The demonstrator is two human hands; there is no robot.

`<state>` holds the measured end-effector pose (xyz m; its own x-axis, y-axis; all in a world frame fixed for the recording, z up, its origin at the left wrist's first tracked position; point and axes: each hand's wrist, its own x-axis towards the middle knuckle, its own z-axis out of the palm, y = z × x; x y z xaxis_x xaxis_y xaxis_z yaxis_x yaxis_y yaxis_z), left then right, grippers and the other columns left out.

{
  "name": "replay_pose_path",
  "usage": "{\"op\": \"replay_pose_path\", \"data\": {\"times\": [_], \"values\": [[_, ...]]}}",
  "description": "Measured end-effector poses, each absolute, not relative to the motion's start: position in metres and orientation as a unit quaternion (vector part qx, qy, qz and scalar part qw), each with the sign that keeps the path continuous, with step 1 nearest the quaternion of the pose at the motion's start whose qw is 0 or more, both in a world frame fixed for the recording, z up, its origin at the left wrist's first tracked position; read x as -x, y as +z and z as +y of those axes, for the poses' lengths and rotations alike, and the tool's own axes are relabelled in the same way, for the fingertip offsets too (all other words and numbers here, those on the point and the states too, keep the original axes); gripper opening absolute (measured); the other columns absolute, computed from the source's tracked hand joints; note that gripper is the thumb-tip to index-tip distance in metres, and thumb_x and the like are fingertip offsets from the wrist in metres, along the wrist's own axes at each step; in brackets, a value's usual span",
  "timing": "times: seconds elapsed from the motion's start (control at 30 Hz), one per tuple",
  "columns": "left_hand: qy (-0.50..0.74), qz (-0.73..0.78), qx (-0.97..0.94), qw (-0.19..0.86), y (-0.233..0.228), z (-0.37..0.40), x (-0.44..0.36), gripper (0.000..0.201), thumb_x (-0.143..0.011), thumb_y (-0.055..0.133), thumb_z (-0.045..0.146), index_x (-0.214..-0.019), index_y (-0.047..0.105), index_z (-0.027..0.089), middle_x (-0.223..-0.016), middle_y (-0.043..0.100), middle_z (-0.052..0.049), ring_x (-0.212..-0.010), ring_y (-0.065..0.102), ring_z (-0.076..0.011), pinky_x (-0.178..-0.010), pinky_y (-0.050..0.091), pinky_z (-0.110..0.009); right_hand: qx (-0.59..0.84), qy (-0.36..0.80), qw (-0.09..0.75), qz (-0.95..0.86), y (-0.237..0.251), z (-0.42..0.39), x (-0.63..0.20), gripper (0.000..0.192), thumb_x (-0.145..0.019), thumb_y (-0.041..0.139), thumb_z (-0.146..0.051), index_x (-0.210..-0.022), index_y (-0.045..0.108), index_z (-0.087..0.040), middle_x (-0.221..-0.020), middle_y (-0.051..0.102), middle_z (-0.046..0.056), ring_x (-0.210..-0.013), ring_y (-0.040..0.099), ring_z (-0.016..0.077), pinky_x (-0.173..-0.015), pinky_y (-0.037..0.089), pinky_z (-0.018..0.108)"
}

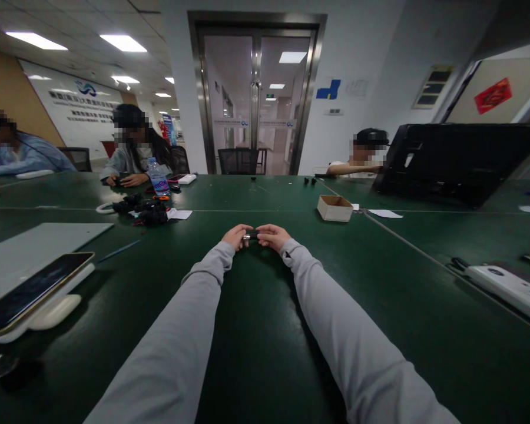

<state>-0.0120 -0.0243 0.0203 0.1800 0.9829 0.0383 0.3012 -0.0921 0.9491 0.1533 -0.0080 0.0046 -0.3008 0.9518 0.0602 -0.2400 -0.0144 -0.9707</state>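
Both arms reach straight out over the dark green table (380, 282), sleeves grey. The left hand (235, 236) and the right hand (271, 236) meet near the middle of the surface, fingers curled in and pinched from either side on a small dark part (251, 236); too little of it shows to tell what it is. A small cardboard box (334, 208) sits just beyond, towards the far right. A phone (29, 292) lies on a white stand at the near left edge. A water bottle (158, 177) and a heap of black parts (143, 212) stand towards the far left, before a seated person.
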Motion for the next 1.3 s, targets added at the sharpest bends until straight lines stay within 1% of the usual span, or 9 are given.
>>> {"op": "replay_pose_path", "data": {"times": [0.17,0.27,0.4,0.53,0.67,0.8,0.93,1.07,1.3], "values": [[0.392,0.501,-0.636,0.437,0.0230,-0.0271,0.0111,0.033,-0.078,0.045,0.023,-0.109,0.051,0.015,-0.051,0.049,0.005,-0.035,0.037,-0.0049,-0.034,0.027,-0.015,0.347,0.623,0.484,-0.507,0.0059,-0.0090,-0.1535,0.029,-0.054,0.074,-0.010,-0.079,0.060,-0.013,-0.058,0.062,0.000,-0.049,0.057,0.0076,-0.043,0.046,0.016],[0.389,0.500,-0.635,0.442,0.0222,-0.0260,0.0111,0.030,-0.081,0.039,0.026,-0.103,0.054,0.013,-0.047,0.047,0.005,-0.032,0.034,-0.0046,-0.033,0.025,-0.016,0.348,0.623,0.483,-0.508,0.0063,-0.0092,-0.1534,0.028,-0.055,0.074,-0.010,-0.079,0.060,-0.013,-0.057,0.061,0.000,-0.048,0.057,0.0073,-0.043,0.046,0.015],[0.400,0.495,-0.629,0.447,0.0195,-0.0229,0.0127,0.029,-0.077,0.045,0.023,-0.104,0.053,0.015,-0.057,0.053,0.003,-0.035,0.040,-0.0047,-0.034,0.028,-0.016,0.355,0.620,0.485,-0.503,0.0072,-0.0102,-0.1527,0.027,-0.055,0.074,-0.010,-0.078,0.060,-0.013,-0.056,0.061,-0.001,-0.048,0.056,0.0072,-0.043,0.046,0.015],[0.396,0.483,-0.636,0.453,0.0187,-0.0224,0.0134,0.027,-0.081,0.039,0.028,-0.096,0.056,0.015,-0.051,0.051,0.003,-0.034,0.038,-0.0047,-0.034,0.027,-0.016,0.362,0.619,0.488,-0.498,0.0079,-0.0106,-0.1518,0.025,-0.057,0.072,-0.008,-0.078,0.060,-0.013,-0.057,0.061,0.000,-0.047,0.056,0.0068,-0.043,0.047,0.015],[0.404,0.494,-0.629,0.445,0.0198,-0.0240,0.0116,0.022,-0.075,0.047,0.019,-0.095,0.054,0.015,-0.055,0.054,0.004,-0.035,0.040,-0.0046,-0.033,0.027,-0.015,0.369,0.620,0.486,-0.493,0.0077,-0.0095,-0.1514,0.023,-0.059,0.071,-0.006,-0.078,0.060,-0.012,-0.058,0.062,0.001,-0.047,0.056,0.0072,-0.042,0.046,0.015],[0.407,0.498,-0.621,0.447,0.0207,-0.0250,0.0106,0.017,-0.080,0.041,0.024,-0.088,0.053,0.015,-0.048,0.051,0.004,-0.033,0.039,-0.0055,-0.032,0.026,-0.016,0.373,0.619,0.485,-0.493,0.0077,-0.0092,-0.1518,0.022,-0.060,0.070,-0.005,-0.079,0.060,-0.012,-0.058,0.062,0.001,-0.047,0.057,0.0073,-0.043,0.047,0.015],[0.416,0.493,-0.617,0.450,0.0212,-0.0247,0.0111,0.014,-0.075,0.048,0.018,-0.088,0.051,0.016,-0.055,0.056,0.004,-0.035,0.043,-0.0052,-0.034,0.028,-0.016,0.370,0.619,0.487,-0.493,0.0078,-0.0097,-0.1522,0.022,-0.061,0.069,-0.005,-0.080,0.059,-0.012,-0.057,0.062,0.001,-0.047,0.057,0.0077,-0.043,0.047,0.015],[0.417,0.497,-0.610,0.455,0.0206,-0.0250,0.0112,0.012,-0.081,0.041,0.023,-0.082,0.050,0.015,-0.048,0.054,0.003,-0.034,0.042,-0.0056,-0.033,0.027,-0.016,0.372,0.614,0.490,-0.494,0.0074,-0.0099,-0.1517,0.023,-0.061,0.070,-0.006,-0.080,0.060,-0.012,-0.059,0.062,0.001,-0.047,0.057,0.0072,-0.043,0.047,0.014],[0.423,0.476,-0.619,0.460,0.0183,-0.0256,0.0112,0.012,-0.078,0.049,0.026,-0.083,0.048,0.015,-0.050,0.058,0.002,-0.035,0.046,-0.0062,-0.035,0.028,-0.016,0.367,0.619,0.487,-0.494,0.0084,-0.0111,-0.1519,0.023,-0.060,0.071,-0.007,-0.079,0.060,-0.013,-0.056,0.061,0.000,-0.048,0.057,0.0074,-0.043,0.048,0.015]]}}
